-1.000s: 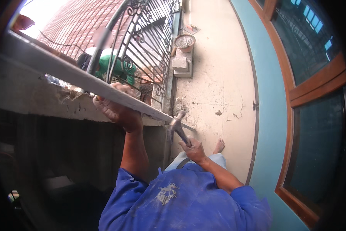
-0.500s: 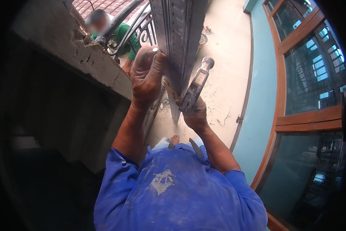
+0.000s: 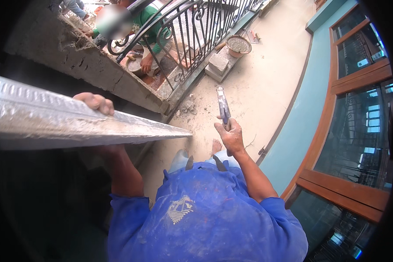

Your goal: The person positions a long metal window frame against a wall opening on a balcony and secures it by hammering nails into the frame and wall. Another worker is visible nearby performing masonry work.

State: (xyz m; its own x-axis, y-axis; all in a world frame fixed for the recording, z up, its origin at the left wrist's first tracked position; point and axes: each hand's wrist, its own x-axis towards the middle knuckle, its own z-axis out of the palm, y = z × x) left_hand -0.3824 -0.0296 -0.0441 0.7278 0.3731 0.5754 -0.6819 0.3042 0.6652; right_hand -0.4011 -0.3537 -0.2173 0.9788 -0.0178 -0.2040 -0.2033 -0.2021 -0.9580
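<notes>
A long grey metal channel (image 3: 65, 118), its surface smeared with whitish plaster or mortar, stretches from the left edge to the middle. My left hand (image 3: 96, 103) is closed around it; the fingertips curl over the far edge while the palm is hidden beneath. In my right hand (image 3: 231, 136) a claw hammer (image 3: 223, 105) is gripped, its metal head pointing away from me over the floor. The channel and the hammer are apart.
A broken concrete ledge (image 3: 96, 65) and black iron railing (image 3: 192, 35) lie left. Behind the railing crouches a person in green (image 3: 150, 26). Farther off are a mortar basin (image 3: 238, 46) and concrete blocks (image 3: 218, 64). Wood-framed windows (image 3: 332, 109) line the right.
The channel has swung from upright ahead of me to lying across the left, along with my left hand. The hammer has come away from it and turned. My view has shifted, showing more railing.
</notes>
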